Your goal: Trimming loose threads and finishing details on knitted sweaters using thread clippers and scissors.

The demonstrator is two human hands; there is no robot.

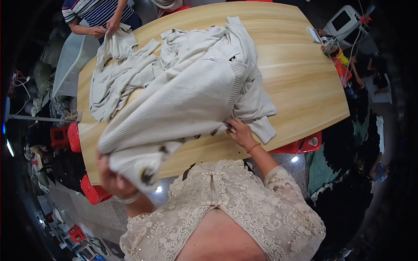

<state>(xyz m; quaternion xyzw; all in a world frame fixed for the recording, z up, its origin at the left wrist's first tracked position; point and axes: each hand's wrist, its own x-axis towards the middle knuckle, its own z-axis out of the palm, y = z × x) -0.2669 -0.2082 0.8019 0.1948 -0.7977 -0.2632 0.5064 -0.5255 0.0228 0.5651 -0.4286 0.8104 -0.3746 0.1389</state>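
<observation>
A cream ribbed-knit cardigan point(183, 95) lies slantwise across the near part of the table, with dark buttons along its near edge. My left hand point(115, 178) grips its lower left end and lifts it past the table's edge; the hand is smeared by motion and fabric hides some of the fingers. A dark round patch, too blurred to make out, shows on the cloth beside it. At the ribbed hem, my right hand point(239, 132) pinches the buttoned edge. Beneath and beyond the cardigan are more cream knit folds point(254, 102); where one piece ends I cannot tell.
Across the wooden table point(300, 78), at the far left, a person in a striped shirt point(93, 13) handles another cream knit garment point(117, 45). Red stools point(93, 191) stand around the table. A white machine point(346, 21) with a screen is at the far right.
</observation>
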